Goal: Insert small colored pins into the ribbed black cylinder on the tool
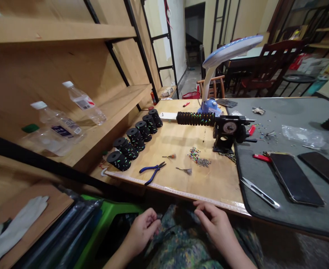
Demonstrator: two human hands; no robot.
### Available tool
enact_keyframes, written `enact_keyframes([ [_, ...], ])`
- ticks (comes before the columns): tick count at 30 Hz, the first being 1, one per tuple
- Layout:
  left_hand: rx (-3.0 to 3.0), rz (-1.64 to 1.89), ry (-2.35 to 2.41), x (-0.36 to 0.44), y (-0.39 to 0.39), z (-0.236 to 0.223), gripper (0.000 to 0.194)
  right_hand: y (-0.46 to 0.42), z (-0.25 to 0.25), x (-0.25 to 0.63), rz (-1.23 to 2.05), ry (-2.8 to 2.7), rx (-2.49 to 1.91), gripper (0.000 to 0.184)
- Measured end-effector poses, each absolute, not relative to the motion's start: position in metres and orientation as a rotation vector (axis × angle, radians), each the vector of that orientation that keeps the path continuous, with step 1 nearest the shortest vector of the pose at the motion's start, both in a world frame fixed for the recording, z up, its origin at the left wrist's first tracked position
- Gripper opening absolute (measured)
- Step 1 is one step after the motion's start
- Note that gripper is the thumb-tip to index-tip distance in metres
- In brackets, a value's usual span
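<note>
Fingertips [156, 220] of my left hand [143, 229] and right hand [215, 222] pinched closed on a thin dark cord [164, 216] in my lap, below the pale wooden worktable [181, 179], keeping it taut.

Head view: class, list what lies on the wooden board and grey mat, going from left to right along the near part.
Black spool → blue pliers → coloured bead pile → metal snips → dark phone.
</note>
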State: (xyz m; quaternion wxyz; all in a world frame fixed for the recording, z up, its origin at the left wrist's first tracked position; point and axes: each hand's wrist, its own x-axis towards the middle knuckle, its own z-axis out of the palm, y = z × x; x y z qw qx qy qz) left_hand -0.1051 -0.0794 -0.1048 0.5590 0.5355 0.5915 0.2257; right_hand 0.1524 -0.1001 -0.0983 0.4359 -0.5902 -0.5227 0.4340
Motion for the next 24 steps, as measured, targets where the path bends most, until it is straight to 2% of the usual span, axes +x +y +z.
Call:
enact_keyframes([
  [3, 1.068, 0.571, 1.198, -0.073, -0.081, -0.076, 0.040, -0.114, -0.093, 0.160, 0.863, -1.388, -1.513, 0.023],
  [6, 1.010, 0.577, 1.039, -0.036, -0.082, -0.059, 0.041, -0.127, -0.089, 0.165, 0.814, -1.312, -1.516, 0.028],
  [15, 1.054, 0.551, 0.913, 0.010, -0.082, -0.070, 0.042, -0.138, -0.093, 0.157, 1.352, -0.777, -1.460, 0.056],
  [24, 1.255, 0.597, 1.036, 0.011, -0.089, -0.082, 0.029, -0.128, -0.091, 0.150, 1.432, -0.724, -1.466, 0.066],
])
